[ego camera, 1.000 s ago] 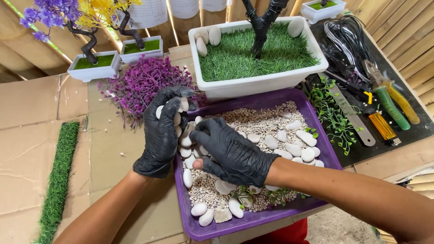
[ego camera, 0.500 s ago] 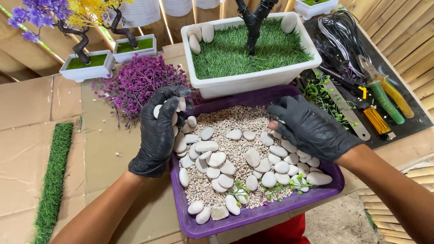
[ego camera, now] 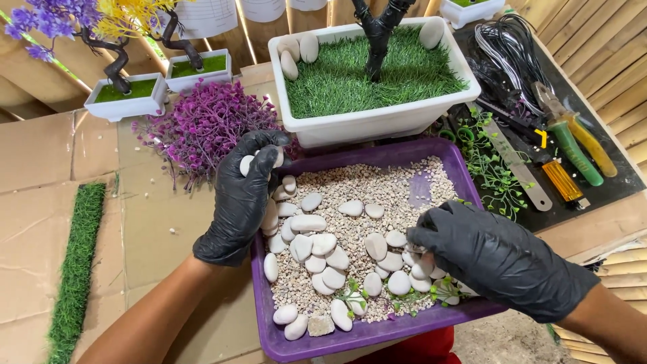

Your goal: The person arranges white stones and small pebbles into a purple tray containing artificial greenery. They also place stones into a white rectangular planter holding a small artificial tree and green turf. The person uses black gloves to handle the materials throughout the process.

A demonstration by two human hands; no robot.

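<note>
In the one purple tray (ego camera: pixel 377 331) lie many white stones, the left hand (ego camera: pixel 241 199) at 9 o'clock clenches two stones (ego camera: pixel 247 164), and the right hand (ego camera: pixel 495 256) at 4 o'clock curls its fingers (ego camera: pixel 431 237) onto the white stones (ego camera: pixel 418 268).

A cardboard-covered table (ego camera: pixel 60 182) carries a purple tray (ego camera: pixel 350 337) of gravel and white stones, a white planter (ego camera: pixel 377 125) of fake grass, purple foliage (ego camera: pixel 202 128), a green turf strip (ego camera: pixel 74 269), two small white pots (ego camera: pixel 125 108) and a black mat (ego camera: pixel 606 182) with pliers (ego camera: pixel 573 138).
</note>
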